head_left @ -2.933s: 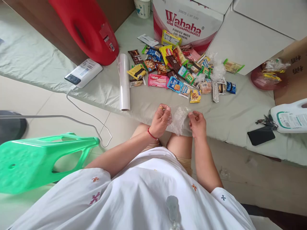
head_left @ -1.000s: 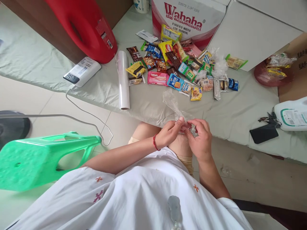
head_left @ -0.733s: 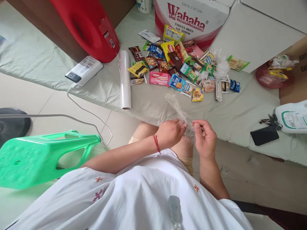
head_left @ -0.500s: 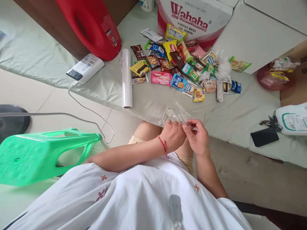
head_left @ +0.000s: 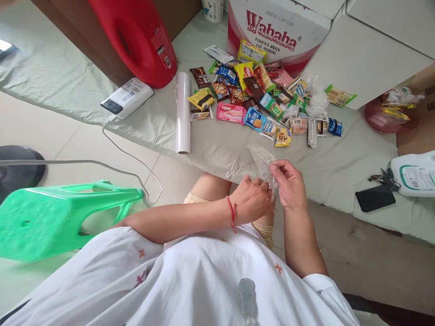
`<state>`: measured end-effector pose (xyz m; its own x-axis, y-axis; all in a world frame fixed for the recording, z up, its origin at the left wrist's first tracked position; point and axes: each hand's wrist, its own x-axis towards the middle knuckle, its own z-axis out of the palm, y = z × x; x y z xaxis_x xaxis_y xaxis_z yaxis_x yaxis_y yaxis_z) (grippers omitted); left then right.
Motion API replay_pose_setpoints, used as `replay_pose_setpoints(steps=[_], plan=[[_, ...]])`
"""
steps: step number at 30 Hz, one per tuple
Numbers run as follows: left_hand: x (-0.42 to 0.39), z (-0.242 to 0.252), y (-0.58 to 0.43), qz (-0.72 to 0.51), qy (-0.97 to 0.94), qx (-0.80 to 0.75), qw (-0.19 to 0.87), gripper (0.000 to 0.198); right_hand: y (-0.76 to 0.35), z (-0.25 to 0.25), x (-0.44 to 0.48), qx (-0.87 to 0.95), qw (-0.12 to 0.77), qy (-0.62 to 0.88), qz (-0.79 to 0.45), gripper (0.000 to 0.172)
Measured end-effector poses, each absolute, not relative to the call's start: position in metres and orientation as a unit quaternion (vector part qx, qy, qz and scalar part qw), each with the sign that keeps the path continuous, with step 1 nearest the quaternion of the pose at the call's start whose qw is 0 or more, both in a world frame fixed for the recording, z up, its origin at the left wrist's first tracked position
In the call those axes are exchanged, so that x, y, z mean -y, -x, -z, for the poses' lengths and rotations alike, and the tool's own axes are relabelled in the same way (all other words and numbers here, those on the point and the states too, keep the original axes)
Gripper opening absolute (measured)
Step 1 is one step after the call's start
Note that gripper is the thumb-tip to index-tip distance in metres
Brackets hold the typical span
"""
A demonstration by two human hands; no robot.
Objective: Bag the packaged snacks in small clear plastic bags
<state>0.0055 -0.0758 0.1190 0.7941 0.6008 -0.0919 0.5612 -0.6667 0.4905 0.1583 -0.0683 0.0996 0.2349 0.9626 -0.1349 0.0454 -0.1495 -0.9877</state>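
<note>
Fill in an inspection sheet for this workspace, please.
Surface: pale green sheet over a low platform, wrinkled.
Job's things: clear plastic, crumpled, held above the sheet's edge.
Clutter: snack packets heaped; film roll; black phone; keys.
Hands: left hand and right hand both pinch the clear plastic.
Cables: white cable hangs from a white device to the floor.
Surroundings: red jug, Wahaha box, green stool.
</note>
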Motion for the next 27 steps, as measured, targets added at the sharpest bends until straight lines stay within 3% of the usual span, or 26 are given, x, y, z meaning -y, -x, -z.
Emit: replay_pose_setpoints(steps=[6, 9, 18, 23, 27], plan=[[0.069, -0.117, 0.015, -0.257, -0.691, -0.383, 0.557, 0.056, -0.163, -0.104, 0.08, 0.237, 0.598, 0.508, -0.573, 0.032], [0.061, -0.111, 0.009, -0.315, -0.57, -0.427, 0.627, 0.059, -0.164, -0.103, 0.084, 0.22, 0.616, 0.491, -0.576, 0.03], [0.059, -0.098, -0.017, -0.354, -0.617, -0.451, 0.54, 0.034, -0.154, -0.098, 0.095, 0.334, 0.595, 0.532, -0.502, 0.021], [0.057, -0.088, -0.016, -0.409, -0.649, -0.467, 0.439, 0.029, -0.158, -0.089, 0.099, 0.345, 0.567, 0.566, -0.488, 0.023], [0.052, -0.085, -0.014, -0.434, -0.627, -0.432, 0.481, 0.029, -0.159, -0.087, 0.098, 0.338, 0.562, 0.573, -0.492, 0.025]])
